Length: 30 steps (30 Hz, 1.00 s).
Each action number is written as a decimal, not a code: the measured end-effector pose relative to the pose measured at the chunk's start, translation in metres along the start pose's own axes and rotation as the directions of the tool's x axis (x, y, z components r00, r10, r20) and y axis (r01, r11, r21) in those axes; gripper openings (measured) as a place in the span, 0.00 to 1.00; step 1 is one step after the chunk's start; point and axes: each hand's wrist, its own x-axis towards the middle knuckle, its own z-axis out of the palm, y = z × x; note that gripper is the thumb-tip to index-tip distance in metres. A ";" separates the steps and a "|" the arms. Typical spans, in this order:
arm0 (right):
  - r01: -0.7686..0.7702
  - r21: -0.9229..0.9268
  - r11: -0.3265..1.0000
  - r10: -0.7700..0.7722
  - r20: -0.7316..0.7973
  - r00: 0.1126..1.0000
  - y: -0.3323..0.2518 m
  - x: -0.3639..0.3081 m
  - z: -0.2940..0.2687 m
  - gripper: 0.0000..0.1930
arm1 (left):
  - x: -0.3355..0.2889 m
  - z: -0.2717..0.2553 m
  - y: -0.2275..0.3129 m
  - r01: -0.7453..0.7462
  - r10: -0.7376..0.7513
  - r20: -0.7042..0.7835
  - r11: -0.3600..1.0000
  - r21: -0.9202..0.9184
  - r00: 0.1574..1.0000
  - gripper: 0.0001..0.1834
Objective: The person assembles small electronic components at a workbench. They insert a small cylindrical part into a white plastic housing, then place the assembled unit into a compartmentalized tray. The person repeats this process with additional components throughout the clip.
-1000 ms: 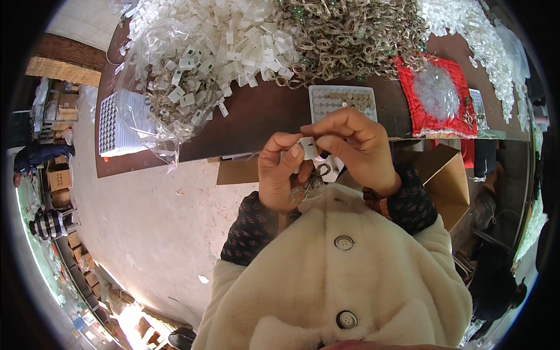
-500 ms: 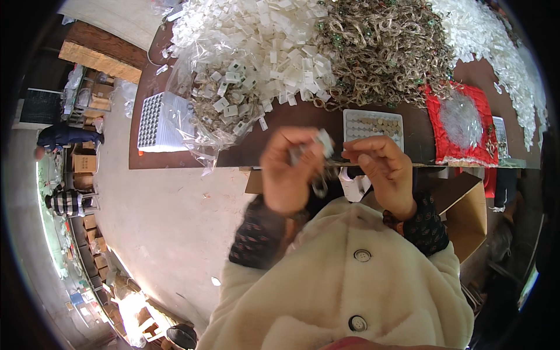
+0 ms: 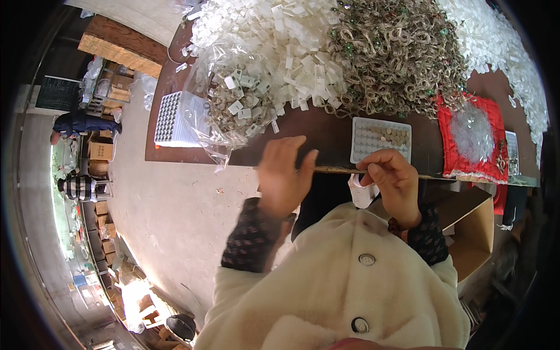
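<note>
Over the table's front edge, my left hand (image 3: 284,178) is slightly smeared, with its fingers and thumb apart and nothing in it. My right hand (image 3: 394,184) is closed in a pinch just in front of a white tray (image 3: 361,156); whatever sits between thumb and forefinger is too small to make out. Several round button cells (image 3: 399,137) lie in the tray's pockets, and other pockets hold none. Beyond my left hand, an open clear plastic bag (image 3: 204,125) holds small white battery cases (image 3: 235,107) with coiled wires.
White plastic pieces (image 3: 286,52) form a large heap behind the bag. Coiled wire strings (image 3: 396,58) are piled beside it. Stacked trays (image 3: 175,119) stand at the left, and a red cloth (image 3: 449,140) with clear plastic bits lies at the right. Below is an open cardboard box (image 3: 475,233).
The small white case with wire has left my left hand, whose fingers have spread. My right hand keeps its pinch near the tray. The whole view has shifted slightly.
</note>
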 end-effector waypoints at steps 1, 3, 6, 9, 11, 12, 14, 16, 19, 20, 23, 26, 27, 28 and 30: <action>0.012 -0.007 1.000 -0.012 0.019 1.000 0.001 0.000 0.000 0.07 | -0.009 0.015 -0.006 0.020 -0.018 -0.023 0.994 0.106 1.000 0.21; 0.005 -0.038 0.999 -0.003 0.044 0.999 0.001 0.000 0.001 0.06 | -0.017 0.035 -0.019 0.045 -0.039 -0.025 0.943 0.329 0.999 0.23; 0.011 -0.072 0.997 -0.008 0.039 0.999 0.000 0.000 0.002 0.06 | -0.011 0.046 -0.033 0.094 -0.050 -0.104 0.868 0.487 0.993 0.25; 0.002 -0.078 0.997 0.001 0.042 0.999 -0.001 -0.001 0.002 0.06 | -0.006 0.048 -0.039 0.178 -0.135 -0.120 0.844 0.506 0.984 0.26; -0.004 -0.077 0.997 0.008 0.048 0.999 0.000 -0.001 0.002 0.07 | -0.007 0.048 -0.046 0.187 -0.147 -0.118 0.840 0.510 0.982 0.24; -0.014 -0.084 0.996 0.019 0.054 0.998 0.001 -0.001 0.003 0.07 | -0.009 0.048 -0.049 0.184 -0.142 -0.120 0.839 0.512 0.983 0.23; -0.013 -0.080 0.997 0.019 0.069 0.997 0.003 -0.001 0.006 0.07 | -0.013 0.046 -0.055 0.165 -0.143 -0.082 0.888 0.430 0.986 0.17; -0.015 -0.074 0.997 0.020 0.071 0.997 0.004 0.001 0.009 0.07 | -0.016 0.044 -0.057 0.128 -0.107 -0.083 0.940 0.315 0.991 0.11; 0.052 -0.149 0.987 -0.047 0.035 0.998 0.006 0.005 0.015 0.09 | -0.017 0.038 -0.046 -0.005 0.013 -0.114 0.997 0.071 0.993 0.07; 0.110 -0.246 0.963 -0.111 0.010 0.994 0.006 0.006 0.018 0.10 | -0.017 0.034 -0.040 -0.077 0.072 -0.102 0.996 -0.036 0.992 0.09; 0.273 -0.484 0.832 -0.269 0.079 0.960 0.002 0.012 0.017 0.14 | -0.017 0.028 -0.013 -0.246 0.231 -0.085 0.905 -0.347 0.969 0.12; 0.329 -0.547 0.770 -0.317 0.121 0.941 -0.005 0.011 0.015 0.15 | -0.015 0.024 0.010 -0.254 0.235 -0.100 0.832 -0.493 0.967 0.14; 0.367 -0.541 0.757 -0.364 0.118 0.924 -0.006 0.010 0.016 0.14 | -0.015 0.024 0.018 -0.202 0.169 -0.111 0.835 -0.511 0.979 0.14; 0.415 -0.528 0.741 -0.422 0.114 0.899 -0.007 0.010 0.017 0.14 | -0.016 0.023 0.023 -0.151 0.091 -0.137 0.831 -0.536 0.986 0.14; 0.463 -0.554 0.692 -0.504 0.088 0.859 -0.006 0.009 0.022 0.15 | -0.021 0.028 0.038 0.145 -0.286 0.005 0.470 -0.870 0.958 0.16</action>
